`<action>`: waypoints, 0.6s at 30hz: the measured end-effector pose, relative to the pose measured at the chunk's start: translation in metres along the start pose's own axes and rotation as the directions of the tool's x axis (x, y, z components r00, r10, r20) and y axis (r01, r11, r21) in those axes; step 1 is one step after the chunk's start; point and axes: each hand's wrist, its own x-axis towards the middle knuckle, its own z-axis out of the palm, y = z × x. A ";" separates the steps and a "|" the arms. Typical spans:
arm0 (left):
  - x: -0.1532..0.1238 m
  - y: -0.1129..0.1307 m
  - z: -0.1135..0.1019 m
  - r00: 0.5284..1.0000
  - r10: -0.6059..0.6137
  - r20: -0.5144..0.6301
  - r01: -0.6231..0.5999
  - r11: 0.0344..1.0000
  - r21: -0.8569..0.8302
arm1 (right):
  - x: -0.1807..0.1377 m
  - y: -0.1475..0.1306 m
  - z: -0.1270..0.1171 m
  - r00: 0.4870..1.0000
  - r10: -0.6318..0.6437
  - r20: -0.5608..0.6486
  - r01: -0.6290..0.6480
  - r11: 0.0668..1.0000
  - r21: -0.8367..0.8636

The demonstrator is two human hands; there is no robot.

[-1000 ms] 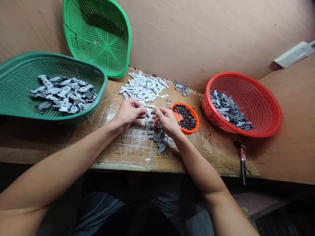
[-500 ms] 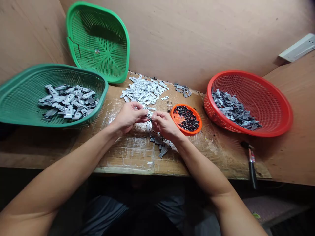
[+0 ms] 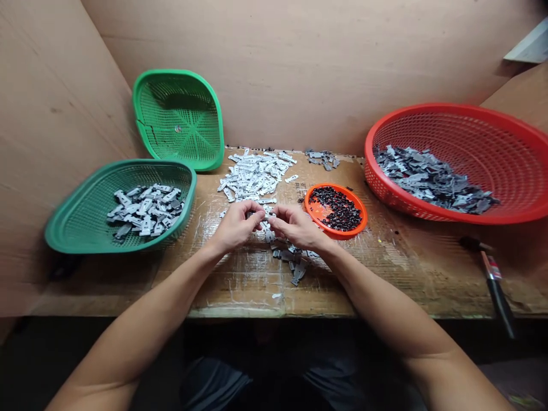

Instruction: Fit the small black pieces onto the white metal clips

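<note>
Over the middle of the bench, my left hand [image 3: 240,226] and my right hand [image 3: 297,226] pinch a small metal piece [image 3: 269,216] between their fingertips. Both hands are closed on it, and the fingers hide most of its shape. Just beyond them lies a heap of flat silvery metal pieces [image 3: 254,174]. Below my right hand is a smaller pile of grey metal pieces [image 3: 295,260], partly covered by the hand. An orange dish [image 3: 317,212] of small black parts [image 3: 342,211] stands right of my right hand.
A dark green basket [image 3: 77,228] at left holds assembled-looking metal pieces [image 3: 148,211]. Behind it leans a bright green basket [image 3: 188,123]. At right, a red basket [image 3: 483,137] contains grey metal pieces [image 3: 432,177]. A hammer [image 3: 499,299] overhangs the front edge. More grey pieces [image 3: 323,158] lie near the back wall.
The camera view has shifted and tilted, so the bench things sit differently in the picture. My hands stay together, and the metal piece between them now shows less.
</note>
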 end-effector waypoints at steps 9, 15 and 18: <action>-0.009 0.005 -0.005 0.967 0.181 0.181 -0.234 0.910 0.341 | -0.006 -0.010 -0.009 0.999 0.005 0.047 0.000 0.995 -0.099; -0.005 -0.003 0.002 0.986 0.136 0.100 -0.156 0.963 0.221 | 0.000 0.002 -0.011 0.998 -0.019 0.052 0.023 0.996 -0.081; -0.001 -0.003 -0.005 0.989 -0.020 0.144 0.030 0.997 -0.067 | 0.000 0.009 -0.012 0.951 -0.309 -0.006 0.289 0.897 -0.335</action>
